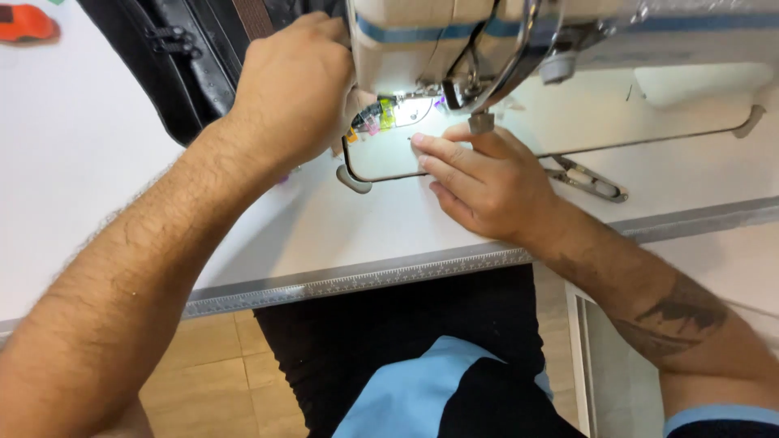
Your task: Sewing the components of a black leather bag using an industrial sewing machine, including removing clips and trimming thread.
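My left hand (294,89) is curled beside the head of a cream sewing machine (422,40), knuckles up, resting against black leather-like material (191,61) with a zip that lies behind it. What its fingers grip is hidden. My right hand (487,182) lies flat on the white table (81,162), fingers stretched toward the lit needle area (406,113), touching the table just below the presser foot. Small coloured clips (375,118) show under the machine light.
A bent metal knee-lift bar (649,139) runs across the table to the right. Small metal snips (588,180) lie past my right wrist. An orange object (24,23) sits at the far left corner. The table's front edge carries a ruler strip (365,280).
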